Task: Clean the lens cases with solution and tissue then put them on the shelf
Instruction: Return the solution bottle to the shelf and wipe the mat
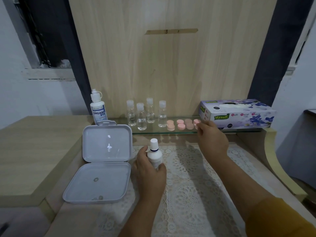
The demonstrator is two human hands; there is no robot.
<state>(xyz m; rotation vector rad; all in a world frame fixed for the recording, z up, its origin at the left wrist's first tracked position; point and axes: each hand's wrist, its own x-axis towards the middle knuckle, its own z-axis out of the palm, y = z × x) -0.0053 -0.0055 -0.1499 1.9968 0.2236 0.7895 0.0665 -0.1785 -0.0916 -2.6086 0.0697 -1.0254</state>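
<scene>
Beside open case (104, 161), left hand (149, 170) grips bottle (154, 155); right hand (212, 139) perhaps pinches pink cap (196, 121).

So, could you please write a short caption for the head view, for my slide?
Left hand holds a white bottle while right hand reaches the pink lens cases on the glass shelf.

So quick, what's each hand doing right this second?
Left hand: grips the small white bottle.
Right hand: at the pink lens cases on the glass shelf, fingertips on the rightmost one; whether it's gripped cannot be told.
</scene>
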